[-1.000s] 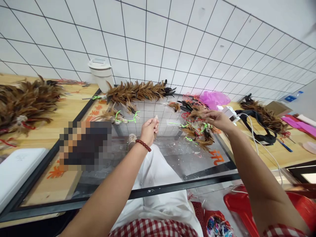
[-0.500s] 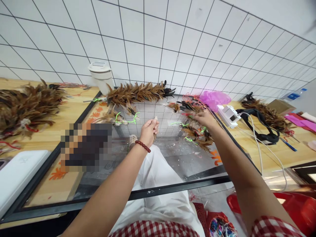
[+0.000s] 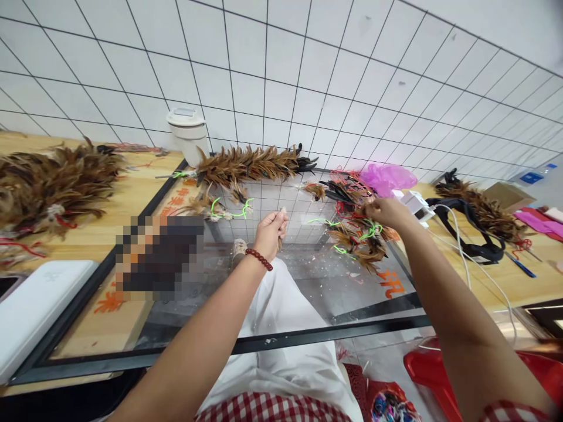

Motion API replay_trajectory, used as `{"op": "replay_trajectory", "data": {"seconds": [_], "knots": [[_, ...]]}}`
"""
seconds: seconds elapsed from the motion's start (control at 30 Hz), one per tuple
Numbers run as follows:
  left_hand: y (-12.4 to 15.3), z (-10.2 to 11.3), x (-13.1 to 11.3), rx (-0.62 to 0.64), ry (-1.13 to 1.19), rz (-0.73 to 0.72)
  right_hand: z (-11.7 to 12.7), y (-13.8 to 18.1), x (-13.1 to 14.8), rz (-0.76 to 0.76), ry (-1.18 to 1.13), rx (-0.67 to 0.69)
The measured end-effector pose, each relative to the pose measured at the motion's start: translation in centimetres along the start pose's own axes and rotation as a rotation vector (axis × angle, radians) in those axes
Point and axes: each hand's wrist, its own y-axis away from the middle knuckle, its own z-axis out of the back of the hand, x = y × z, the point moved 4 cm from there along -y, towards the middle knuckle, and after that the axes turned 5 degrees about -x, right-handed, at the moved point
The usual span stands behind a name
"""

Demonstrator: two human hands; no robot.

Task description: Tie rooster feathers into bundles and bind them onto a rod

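My left hand [image 3: 270, 233] is closed above the glass panel [image 3: 299, 275], a red bead bracelet [image 3: 259, 258] at its wrist. A pale tip pokes out over the thumb and a brown feathery bit shows below, so it seems to grip a small feather bunch [image 3: 284, 210]. Farther right, my right hand [image 3: 386, 212] has its fingers curled together over a loose pile of brown and black feathers [image 3: 347, 196] with red string. What those fingers hold is hidden. Brown feathers tied with green string [image 3: 369, 231] lie just below that hand.
A long feather duster [image 3: 250, 163] lies along the panel's back, beside a white lidded bin [image 3: 188, 135]. More feathers [image 3: 53, 181] fill the left side. At right are a pink plastic bag [image 3: 389, 179], white cables and a black strap [image 3: 472, 228]. A black frame [image 3: 308, 335] edges the panel.
My right hand has moved right and slightly down over the feather pile, its fingers more curled. The left hand keeps its grip. The whole view has shifted slightly.
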Motion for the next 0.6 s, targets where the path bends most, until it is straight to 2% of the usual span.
{"op": "replay_trajectory", "data": {"seconds": [0.07,0.17,0.23,0.3,0.37,0.43,0.5,0.6], "knots": [[0.0,0.0,0.0,0.0,-0.007,-0.003,-0.8,-1.4,2.8,0.085,0.061,-0.104],[0.0,0.1,0.0,0.003,-0.01,-0.008,-3.4,-4.0,8.0,0.219,0.013,-0.125],[0.0,0.2,0.1,0.004,-0.013,-0.008,-5.2,-5.9,10.7,0.222,-0.058,-0.143],[0.0,0.2,0.1,0.004,-0.018,-0.004,-6.9,-7.6,12.1,0.119,-0.205,-0.136],[0.0,0.2,0.1,0.0,-0.021,-0.003,-8.0,-8.7,12.3,-0.009,-0.356,-0.107],[-0.1,0.1,0.1,-0.007,-0.025,-0.004,-8.1,-9.2,11.6,-0.082,-0.456,-0.089],[-0.1,0.1,0.2,-0.015,-0.034,-0.011,-7.0,-9.1,10.2,-0.092,-0.512,-0.109],[-0.2,0.1,0.4,-0.021,-0.049,-0.023,-4.0,-8.0,6.8,-0.102,-0.601,-0.127]]}}
